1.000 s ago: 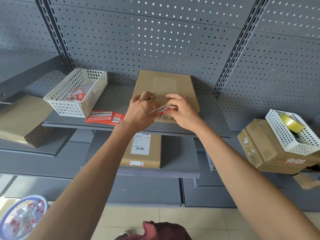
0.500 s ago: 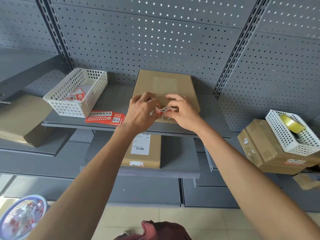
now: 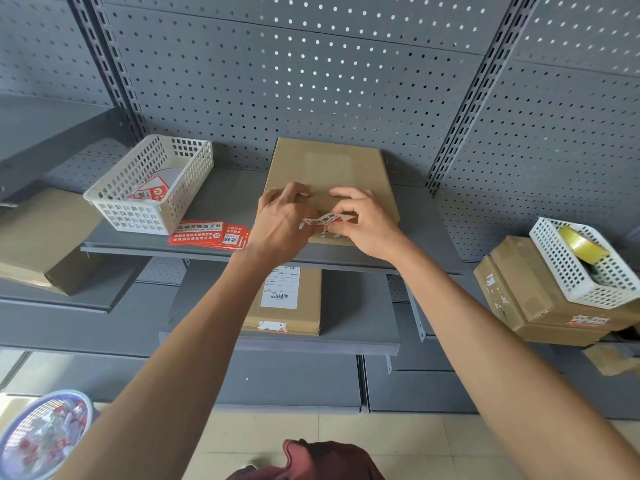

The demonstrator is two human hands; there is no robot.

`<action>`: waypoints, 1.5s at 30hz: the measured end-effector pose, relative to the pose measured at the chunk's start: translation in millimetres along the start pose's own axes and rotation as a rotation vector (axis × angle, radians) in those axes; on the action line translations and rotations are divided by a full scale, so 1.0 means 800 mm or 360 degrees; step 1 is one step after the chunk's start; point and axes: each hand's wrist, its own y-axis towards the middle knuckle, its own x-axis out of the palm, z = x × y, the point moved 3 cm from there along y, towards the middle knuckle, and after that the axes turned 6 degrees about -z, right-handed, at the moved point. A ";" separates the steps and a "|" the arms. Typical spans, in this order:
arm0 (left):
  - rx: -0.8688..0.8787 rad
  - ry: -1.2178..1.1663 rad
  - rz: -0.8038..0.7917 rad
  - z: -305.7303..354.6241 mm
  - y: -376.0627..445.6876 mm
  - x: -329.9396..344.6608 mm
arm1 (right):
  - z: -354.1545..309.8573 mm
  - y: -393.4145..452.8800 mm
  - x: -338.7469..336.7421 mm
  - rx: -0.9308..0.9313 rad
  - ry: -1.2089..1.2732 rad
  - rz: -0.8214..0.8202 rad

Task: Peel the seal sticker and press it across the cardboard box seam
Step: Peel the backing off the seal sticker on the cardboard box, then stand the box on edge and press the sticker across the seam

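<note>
A flat brown cardboard box [image 3: 325,168] lies on the grey upper shelf [image 3: 221,199], its near edge under my hands. A red and white seal sticker [image 3: 323,219] is stretched between my two hands just above that near edge. My left hand [image 3: 282,223] pinches its left end and my right hand [image 3: 367,220] pinches its right end. The box seam is hidden by my fingers. A stack of red seal stickers [image 3: 209,233] lies on the shelf to the left of my left hand.
A white basket [image 3: 149,183] with sticker scraps stands at the shelf's left. A labelled box [image 3: 284,299] lies on the lower shelf. At right, cardboard boxes [image 3: 519,292] carry a white basket [image 3: 585,261] with a tape roll. A round bin [image 3: 41,434] sits bottom left.
The sticker has come down slightly toward the box's near edge, still held between both hands. The hands have barely shifted.
</note>
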 end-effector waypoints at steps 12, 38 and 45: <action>-0.0258 -0.0692 -0.0050 -0.006 0.005 -0.018 | 0.007 -0.002 -0.018 0.0071 0.0459 0.0086; -0.0482 -0.0797 0.0135 0.029 0.005 -0.055 | -0.006 -0.006 -0.030 0.0031 0.1109 0.0391; -0.0486 -0.0843 0.0096 0.031 0.008 -0.057 | -0.008 -0.006 -0.024 0.0088 0.1161 0.0487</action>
